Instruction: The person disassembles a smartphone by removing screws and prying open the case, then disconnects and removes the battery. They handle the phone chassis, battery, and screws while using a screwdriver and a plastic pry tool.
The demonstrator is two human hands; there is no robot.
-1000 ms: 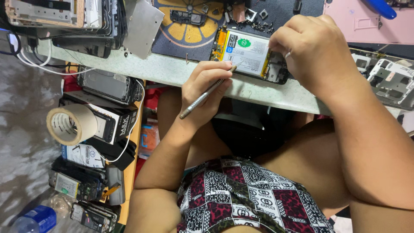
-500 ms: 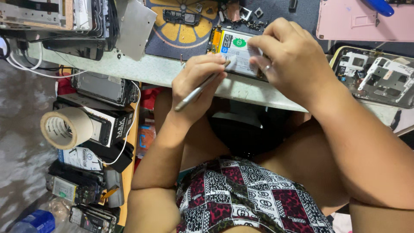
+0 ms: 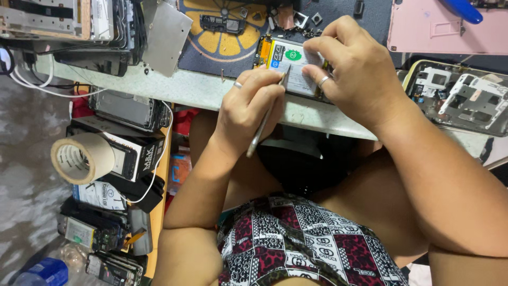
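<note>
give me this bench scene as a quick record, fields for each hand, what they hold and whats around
left hand: grips a thin metal tool like a pen, tip on the opened phone
right hand: presses on the opened phone, steadying it
phone state: back off, battery showing, lying at the bench edge
bench right: second opened phone, pink back cover
bench left: grey metal plate
shelf below left: tape roll, stacked phones and boxes
</note>
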